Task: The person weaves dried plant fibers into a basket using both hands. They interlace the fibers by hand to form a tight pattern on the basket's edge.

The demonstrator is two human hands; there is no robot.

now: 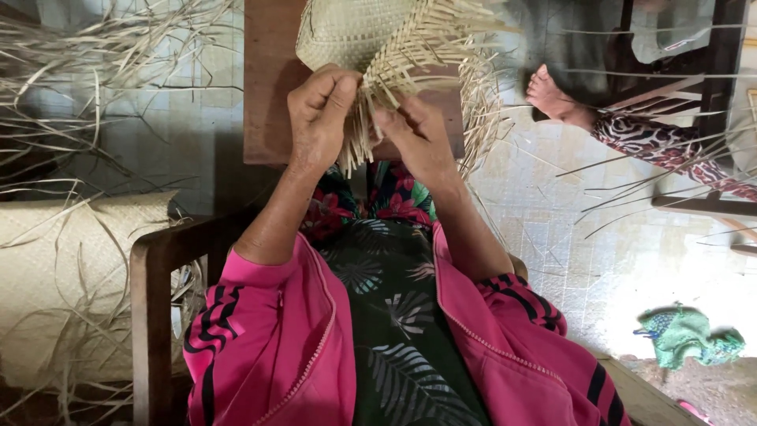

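A half-woven straw hat (pixel 355 31) of pale flat strips sits in front of me, its finished crown at the top and loose strip ends hanging from the brim. My left hand (pixel 319 114) pinches the strips at the brim's lower edge. My right hand (pixel 414 138) grips neighbouring loose strips just to the right, fingers closed on them. Both hands touch the weave. My arms wear pink sleeves with black stripes.
A wooden chair arm (pixel 158 260) stands at my left. A woven straw mat (pixel 71 260) and loose straw (pixel 87 55) lie at the left. Another person's foot (pixel 552 99) rests on the tiled floor at upper right. A green cloth (pixel 686 335) lies at lower right.
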